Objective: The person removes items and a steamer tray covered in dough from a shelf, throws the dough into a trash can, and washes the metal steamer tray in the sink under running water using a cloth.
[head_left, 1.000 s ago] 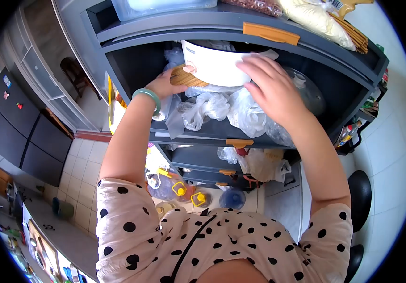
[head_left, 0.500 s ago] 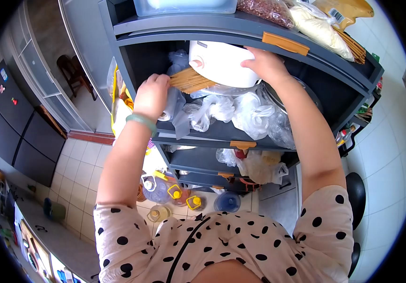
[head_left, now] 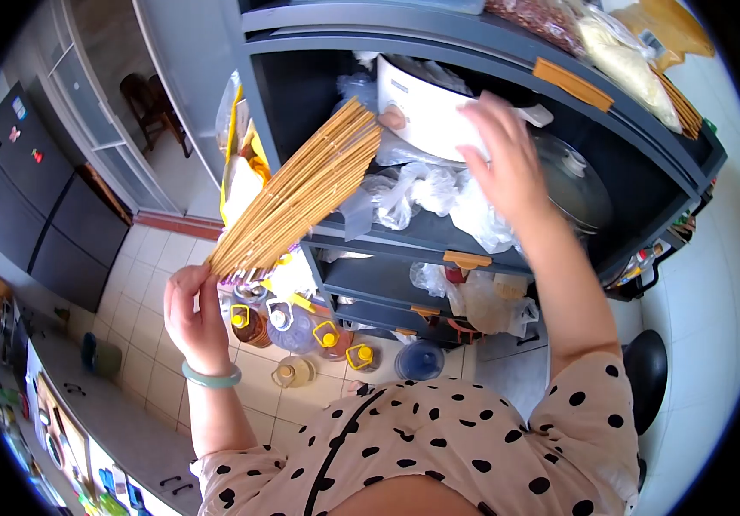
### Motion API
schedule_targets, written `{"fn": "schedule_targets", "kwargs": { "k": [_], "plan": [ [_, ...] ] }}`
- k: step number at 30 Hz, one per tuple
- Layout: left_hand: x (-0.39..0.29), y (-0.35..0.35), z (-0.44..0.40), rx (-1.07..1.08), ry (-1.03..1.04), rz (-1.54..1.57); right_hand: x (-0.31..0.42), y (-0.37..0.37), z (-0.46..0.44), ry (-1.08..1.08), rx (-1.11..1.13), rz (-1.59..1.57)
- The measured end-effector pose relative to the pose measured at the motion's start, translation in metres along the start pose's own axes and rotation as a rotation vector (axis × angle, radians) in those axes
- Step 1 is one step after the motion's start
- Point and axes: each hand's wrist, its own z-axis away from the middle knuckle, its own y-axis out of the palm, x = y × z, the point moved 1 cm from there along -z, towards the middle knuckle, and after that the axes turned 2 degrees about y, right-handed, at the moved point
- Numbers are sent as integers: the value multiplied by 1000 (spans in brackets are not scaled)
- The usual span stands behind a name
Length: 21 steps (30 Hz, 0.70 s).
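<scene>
A rolled mat of thin bamboo strips [head_left: 301, 193] is out in front of the cabinet, its lower end pinched in my left hand [head_left: 196, 314], which has a green bangle at the wrist. My right hand [head_left: 507, 159], slightly blurred, is beside the white pot [head_left: 430, 112] with its fingers apart and holds nothing. The pot rests on the upper shelf, above crumpled clear plastic bags [head_left: 434, 189]. A glass lid [head_left: 572, 181] stands behind my right wrist.
The dark cabinet [head_left: 473, 249] has wooden handles and bagged goods [head_left: 623, 60] on top. Several bottles with yellow caps [head_left: 328, 337] and a blue container [head_left: 419, 359] stand on the tiled floor. A yellow bag [head_left: 241, 163] hangs at the cabinet's left side.
My left hand has drawn the bamboo strips out from under the pot, down and to the left. My right hand has come off the pot, which sits back on the shelf.
</scene>
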Motion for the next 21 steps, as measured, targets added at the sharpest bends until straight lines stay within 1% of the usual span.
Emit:
{"fn": "schedule_targets", "kwargs": {
  "k": [2,4,6,8,9,10,12,13,15,16,17,18,20,21],
  "plan": [
    [8,-4,21,-72,-43,66,31,21,41,263,307,-634],
    [5,0,44,-71,-83,164,77,39,68,525,607,-1142],
    [-7,8,66,36,-86,225,109,63,83,864,589,-1802],
    [-12,15,80,263,163,69,122,80,86,979,475,-2087],
    [-14,19,89,351,75,154,126,85,89,1067,294,-2111],
    [-17,17,93,456,43,194,125,88,92,1070,314,-2071],
    [-8,11,104,408,-30,242,127,93,95,1080,364,-1996],
    [-5,10,106,368,-112,209,130,92,96,1126,392,-2011],
    [-3,16,100,274,-301,177,136,90,94,1100,521,-1987],
    [5,23,100,323,-327,165,140,91,95,1081,589,-1977],
    [11,28,104,357,-383,281,145,93,96,1006,620,-1972],
    [13,31,106,388,-435,400,149,93,96,985,690,-1903],
    [10,36,103,558,-627,773,159,90,97,936,815,-1762],
    [-1,39,93,625,-731,1143,161,92,98,829,875,-1807]
  ]
}}
